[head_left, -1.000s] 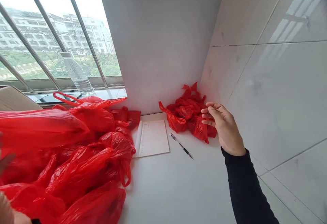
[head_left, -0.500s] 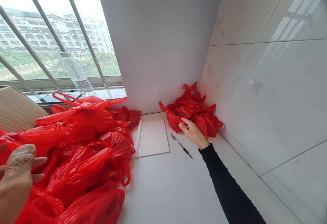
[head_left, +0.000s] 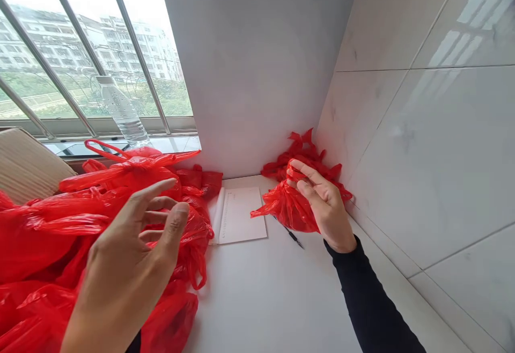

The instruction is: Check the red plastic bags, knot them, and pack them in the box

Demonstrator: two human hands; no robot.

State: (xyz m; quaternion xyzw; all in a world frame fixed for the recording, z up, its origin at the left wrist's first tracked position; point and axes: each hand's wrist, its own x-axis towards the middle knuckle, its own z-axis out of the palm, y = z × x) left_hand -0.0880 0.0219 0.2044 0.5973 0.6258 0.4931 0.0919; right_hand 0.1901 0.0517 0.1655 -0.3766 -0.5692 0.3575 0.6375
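Note:
My right hand [head_left: 325, 203] is lifted above the white counter and grips a crumpled red plastic bag [head_left: 287, 208], which hangs to its left. Behind it, in the corner, lies a small heap of knotted red bags [head_left: 309, 152]. My left hand [head_left: 137, 245] hovers in the foreground with fingers spread and nothing in it, over a big pile of loose red plastic bags [head_left: 80, 219] on the left.
A white notebook [head_left: 241, 214] lies between the two heaps, with a black pen [head_left: 294, 237] partly under the held bag. A clear water bottle [head_left: 123, 111] stands on the window sill by the bars. Tiled walls close the right and back.
My right hand took one red bag from the corner heap and raised it. My left hand rose from the lower left into the middle of the view, fingers spread.

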